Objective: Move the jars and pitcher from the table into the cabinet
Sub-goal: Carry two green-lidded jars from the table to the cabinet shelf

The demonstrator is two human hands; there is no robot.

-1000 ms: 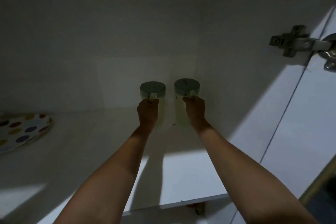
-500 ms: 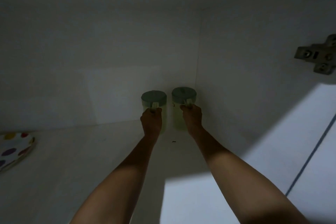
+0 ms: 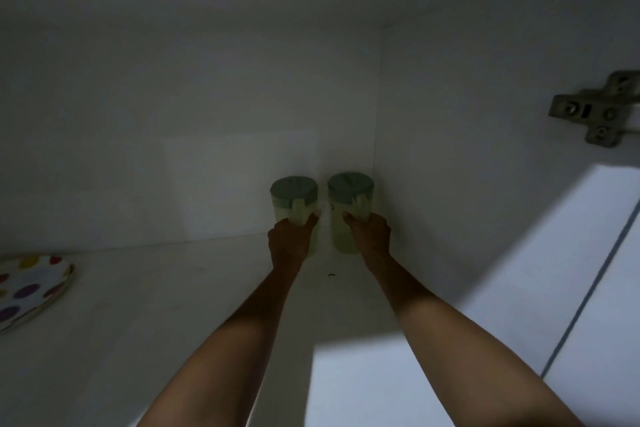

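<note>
Jars go onto the white cabinet shelf point(image 3: 173, 305), one in each hand, deep in the right rear corner.

Head view: the left hand point(image 3: 289, 243) grasps the pale green translucent jar with a dark green lid point(image 3: 294, 199), while the right hand point(image 3: 369, 236) grasps its twin, the second green-lidded jar point(image 3: 349, 198); both stand upright, just beside each other near the back wall. A polka-dot plate point(image 3: 31, 288) lies far left, a metal hinge point(image 3: 595, 111) at right. Placement looks nearly done; next, the fingers should let go and the arms withdraw without tipping either jar.

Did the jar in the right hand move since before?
Yes. The right jar went deeper into the cabinet, ending closer to the back corner, with the right hand on it.
</note>
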